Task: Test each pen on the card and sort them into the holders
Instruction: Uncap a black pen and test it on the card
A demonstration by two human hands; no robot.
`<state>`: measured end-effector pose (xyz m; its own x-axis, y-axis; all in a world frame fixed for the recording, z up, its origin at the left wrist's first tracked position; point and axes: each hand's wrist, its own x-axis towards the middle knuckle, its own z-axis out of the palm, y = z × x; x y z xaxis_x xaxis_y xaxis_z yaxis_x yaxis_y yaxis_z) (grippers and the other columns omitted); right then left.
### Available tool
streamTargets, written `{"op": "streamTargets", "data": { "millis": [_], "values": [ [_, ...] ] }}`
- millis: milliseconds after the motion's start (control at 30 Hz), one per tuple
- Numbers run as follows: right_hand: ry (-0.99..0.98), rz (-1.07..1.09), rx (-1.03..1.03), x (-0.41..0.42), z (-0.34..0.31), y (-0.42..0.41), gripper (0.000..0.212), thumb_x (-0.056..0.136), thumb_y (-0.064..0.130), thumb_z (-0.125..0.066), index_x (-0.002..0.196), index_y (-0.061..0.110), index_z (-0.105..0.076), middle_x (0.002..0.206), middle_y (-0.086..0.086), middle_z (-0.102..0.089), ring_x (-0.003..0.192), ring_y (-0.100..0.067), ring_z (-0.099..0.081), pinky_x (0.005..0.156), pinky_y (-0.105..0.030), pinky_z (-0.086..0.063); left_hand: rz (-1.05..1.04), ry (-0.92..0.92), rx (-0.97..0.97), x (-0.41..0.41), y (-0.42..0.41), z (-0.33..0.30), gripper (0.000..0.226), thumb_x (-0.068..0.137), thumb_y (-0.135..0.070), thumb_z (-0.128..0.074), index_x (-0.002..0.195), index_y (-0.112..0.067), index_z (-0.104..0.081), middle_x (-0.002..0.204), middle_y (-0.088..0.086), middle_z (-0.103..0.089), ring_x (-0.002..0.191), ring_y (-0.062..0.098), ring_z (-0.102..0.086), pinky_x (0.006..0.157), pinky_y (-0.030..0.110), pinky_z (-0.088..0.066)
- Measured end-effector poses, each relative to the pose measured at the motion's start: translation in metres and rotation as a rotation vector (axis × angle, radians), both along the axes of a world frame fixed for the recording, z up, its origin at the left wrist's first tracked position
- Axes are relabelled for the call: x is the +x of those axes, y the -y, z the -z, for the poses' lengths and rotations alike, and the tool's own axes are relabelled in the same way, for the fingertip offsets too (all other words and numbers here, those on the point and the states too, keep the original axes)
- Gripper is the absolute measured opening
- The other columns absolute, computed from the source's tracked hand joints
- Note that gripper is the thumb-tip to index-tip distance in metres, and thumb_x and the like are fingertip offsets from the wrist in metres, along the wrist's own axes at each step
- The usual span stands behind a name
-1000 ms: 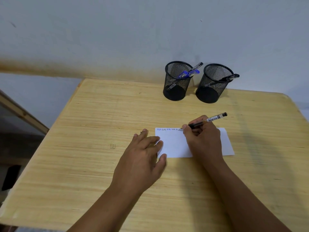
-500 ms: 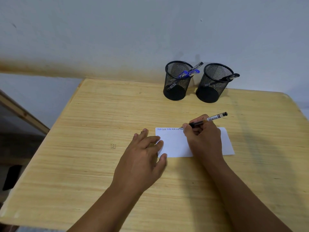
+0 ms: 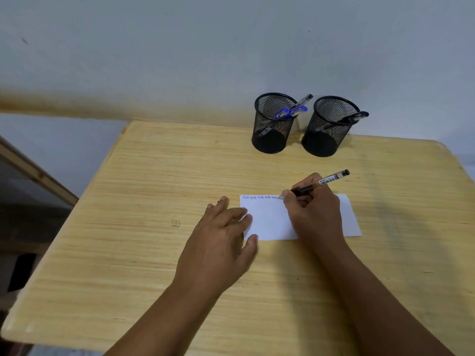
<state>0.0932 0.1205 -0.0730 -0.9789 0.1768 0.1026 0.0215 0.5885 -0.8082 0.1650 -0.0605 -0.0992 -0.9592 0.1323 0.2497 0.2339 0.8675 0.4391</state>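
A white card (image 3: 267,222) lies on the wooden table (image 3: 144,196), with a row of small ink scribbles along its top edge. My right hand (image 3: 314,209) grips a black pen (image 3: 329,179), its tip touching the card at the end of the scribbles. My left hand (image 3: 221,237) lies flat, its fingers pressing the card's left edge. Two black mesh holders stand at the back: the left holder (image 3: 272,134) has blue pens (image 3: 290,113) in it, the right holder (image 3: 326,137) has a black pen (image 3: 353,118).
A pale wall rises right behind the holders. The table's left edge drops to a dark floor with a wooden frame (image 3: 38,173). A small mark (image 3: 175,223) is on the tabletop left of my left hand.
The pen tip has crept slightly rightward along the card's top edge, adding to the scribbles. My left hand has stayed put.
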Motion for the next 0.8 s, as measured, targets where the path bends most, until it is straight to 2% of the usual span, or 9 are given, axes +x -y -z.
{"op": "streamTargets", "data": {
  "millis": [67,133,200,300,433,500,567,667,800],
  "values": [
    [-0.006,-0.013,0.002,0.0,0.0,-0.001,0.015,0.087,0.024,-0.07,0.077,0.023,-0.059,0.067,0.009,-0.069,0.067,-0.004,-0.066,0.063,-0.022,-0.049,-0.001,0.004,0.0,0.0,0.0,0.0,0.039,0.088,-0.044,-0.052,0.113,-0.021,-0.071,0.124,-0.007,-0.066,0.138,0.025,-0.043,0.113,0.038,-0.024],
    [-0.005,-0.025,-0.012,0.001,-0.002,-0.003,0.021,0.088,0.023,-0.07,0.074,0.027,-0.055,0.07,0.005,-0.071,0.069,-0.007,-0.068,0.064,-0.022,-0.049,-0.002,0.008,0.003,0.0,0.0,0.0,0.039,0.088,-0.044,-0.052,0.114,-0.022,-0.07,0.125,-0.007,-0.065,0.138,0.024,-0.042,0.114,0.037,-0.023],
    [-0.004,-0.014,-0.079,0.001,-0.004,-0.005,0.019,0.088,0.022,-0.07,0.075,0.024,-0.055,0.071,0.002,-0.072,0.072,-0.01,-0.069,0.064,-0.026,-0.052,0.0,0.006,0.016,0.001,0.001,0.001,0.039,0.088,-0.044,-0.052,0.114,-0.022,-0.07,0.125,-0.008,-0.065,0.139,0.022,-0.041,0.114,0.036,-0.022],
    [-0.027,0.013,-0.154,0.002,-0.004,-0.007,0.015,0.089,0.019,-0.069,0.08,0.018,-0.057,0.07,0.0,-0.072,0.072,-0.017,-0.071,0.07,-0.04,-0.057,0.004,0.006,0.066,0.001,0.0,0.001,0.038,0.088,-0.042,-0.054,0.118,-0.023,-0.068,0.129,-0.008,-0.062,0.14,0.018,-0.038,0.116,0.036,-0.023],
    [-0.087,-0.004,-0.156,0.007,-0.001,-0.006,0.014,0.087,0.018,-0.072,0.086,0.011,-0.06,0.071,-0.002,-0.072,0.07,-0.016,-0.071,0.066,-0.045,-0.058,-0.01,0.034,0.23,0.003,0.002,0.001,0.039,0.088,-0.035,-0.062,0.127,-0.029,-0.062,0.138,-0.016,-0.052,0.143,0.002,-0.029,0.118,0.034,-0.026],
    [-0.123,-0.023,-0.157,0.01,-0.002,-0.004,0.014,0.087,0.016,-0.073,0.087,0.01,-0.06,0.073,-0.001,-0.071,0.069,-0.012,-0.069,0.065,-0.041,-0.059,-0.017,0.039,0.306,0.005,0.004,-0.001,0.041,0.087,-0.028,-0.065,0.128,-0.03,-0.062,0.139,-0.018,-0.05,0.142,-0.003,-0.028,0.115,0.031,-0.032],
    [-0.145,-0.057,-0.179,0.014,-0.003,-0.003,0.014,0.086,0.014,-0.074,0.088,0.01,-0.06,0.076,0.004,-0.069,0.072,-0.006,-0.068,0.067,-0.03,-0.059,-0.02,0.02,0.355,0.006,0.006,-0.005,0.043,0.086,-0.02,-0.066,0.128,-0.03,-0.063,0.138,-0.022,-0.049,0.14,-0.004,-0.031,0.11,0.024,-0.036],
    [-0.166,-0.094,-0.205,0.021,-0.007,-0.002,0.013,0.086,0.013,-0.074,0.087,0.011,-0.061,0.077,0.008,-0.067,0.078,0.001,-0.066,0.066,-0.017,-0.055,-0.015,0.038,0.386,0.006,0.01,-0.011,0.044,0.089,-0.013,-0.062,0.129,-0.03,-0.062,0.136,-0.032,-0.044,0.14,-0.008,-0.028,0.103,0.005,-0.028],
    [-0.177,-0.087,-0.211,0.026,-0.014,0.0,0.012,0.086,0.017,-0.074,0.088,0.013,-0.062,0.075,0.009,-0.067,0.076,0.004,-0.065,0.062,-0.015,-0.053,-0.014,0.069,0.325,0.007,0.017,-0.016,0.042,0.095,-0.017,-0.055,0.134,-0.032,-0.057,0.142,-0.021,-0.045,0.141,-0.009,-0.024,0.103,0.002,-0.021]
  ]
}}
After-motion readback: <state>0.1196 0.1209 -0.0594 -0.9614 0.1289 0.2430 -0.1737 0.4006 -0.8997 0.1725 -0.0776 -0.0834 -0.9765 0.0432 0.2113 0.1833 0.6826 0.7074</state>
